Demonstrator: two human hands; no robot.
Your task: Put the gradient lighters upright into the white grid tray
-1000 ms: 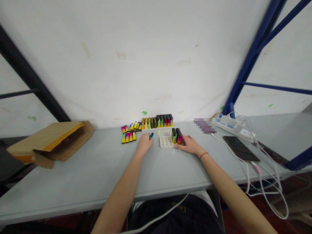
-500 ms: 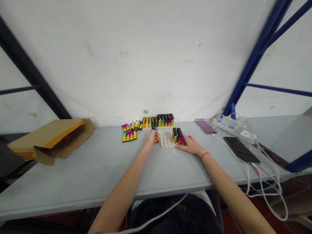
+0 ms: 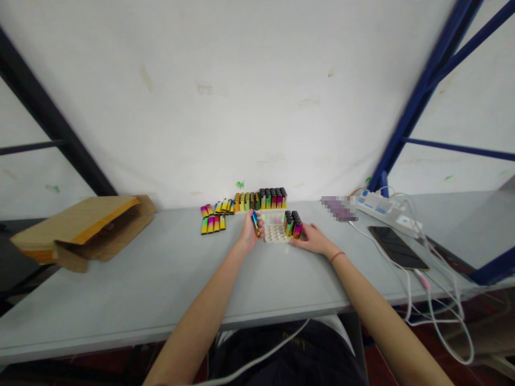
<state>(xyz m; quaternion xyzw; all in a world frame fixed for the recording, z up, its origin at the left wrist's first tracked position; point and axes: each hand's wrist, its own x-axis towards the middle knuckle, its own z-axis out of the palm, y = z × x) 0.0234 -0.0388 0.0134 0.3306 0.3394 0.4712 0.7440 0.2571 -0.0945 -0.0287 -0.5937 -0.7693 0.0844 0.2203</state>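
one cardboard box (image 3: 94,222), far left. several coloured tubes (image 3: 213,224), lying loose in two rows, outside any tray. one orange-to-green batch (image 3: 246,201), upright, near the wall. one left hand (image 3: 250,231), fingers wrapped round a blue-and-gold tube (image 3: 255,222), tilted, just beside the front tray. one white tray (image 3: 277,237), part-loaded: left cells bare, right end filled. one black-topped batch (image 3: 273,198), standing behind, apparently complete. dark-capped tubes (image 3: 293,225), upright in the tray's right end. one right hand (image 3: 316,238), against that end; whether it grips, cannot tell. one power strip (image 3: 390,209); one phone (image 3: 398,246), cabled.
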